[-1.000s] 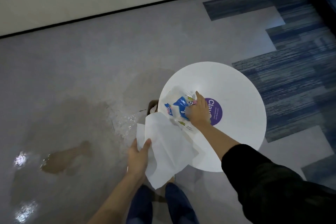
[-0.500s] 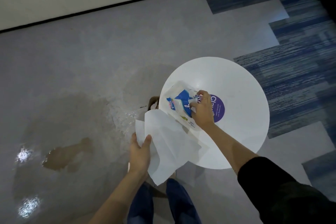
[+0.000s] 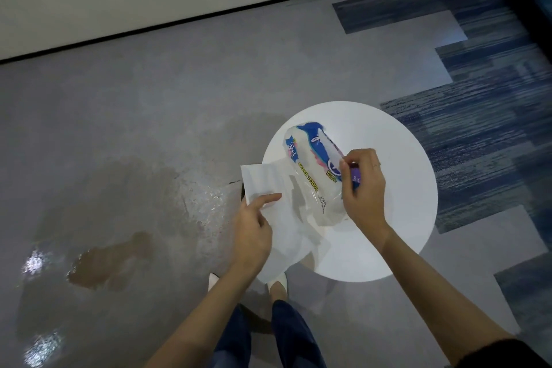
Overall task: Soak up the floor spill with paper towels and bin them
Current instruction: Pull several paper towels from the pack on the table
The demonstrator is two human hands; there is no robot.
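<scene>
Right hand [image 3: 363, 188] grips the "PAPER TOWEL" pack [image 3: 310, 176]; left hand [image 3: 252, 230] pinches a white sheet [image 3: 263, 179].

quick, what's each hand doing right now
Left hand: closed on the white paper towel sheets.
Right hand: closed in a pinch grip at the clear plastic paper towel pack.

I seem to stand in an office: smooth grey floor [image 3: 179, 92] beyond my hands, striped blue carpet tiles [image 3: 490, 134] to their right, and a small round white table [image 3: 397, 218] under them.
</scene>
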